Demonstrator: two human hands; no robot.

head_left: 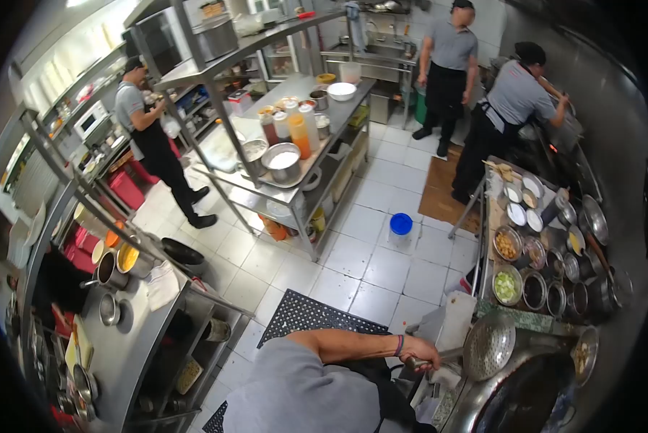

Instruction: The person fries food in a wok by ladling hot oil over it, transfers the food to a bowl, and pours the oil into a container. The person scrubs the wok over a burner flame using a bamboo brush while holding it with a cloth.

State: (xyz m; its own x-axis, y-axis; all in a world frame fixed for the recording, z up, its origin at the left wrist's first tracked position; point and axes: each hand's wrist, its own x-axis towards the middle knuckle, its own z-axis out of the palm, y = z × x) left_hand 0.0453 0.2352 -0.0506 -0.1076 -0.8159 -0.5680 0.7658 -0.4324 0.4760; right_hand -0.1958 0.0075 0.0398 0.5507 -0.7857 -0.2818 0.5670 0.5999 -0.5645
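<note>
My left hand [420,352], with bands at the wrist, is closed around the handle of a large perforated metal skimmer [489,346]. The round skimmer head is tilted over the stove edge, beside a big dark wok [522,397]. My right hand is not in view. Just beyond the skimmer, a bowl of chopped green pieces [507,286] and a bowl of orange-brown pieces [507,244] stand on the side table among several other bowls.
A blue-lidded bucket [400,224] stands on the tiled floor near a black perforated mat [306,315]. A steel shelving table [230,184] holds sauce bottles. One person [510,101] works at the far stove; others stand farther off. A steel counter [150,339] is at left.
</note>
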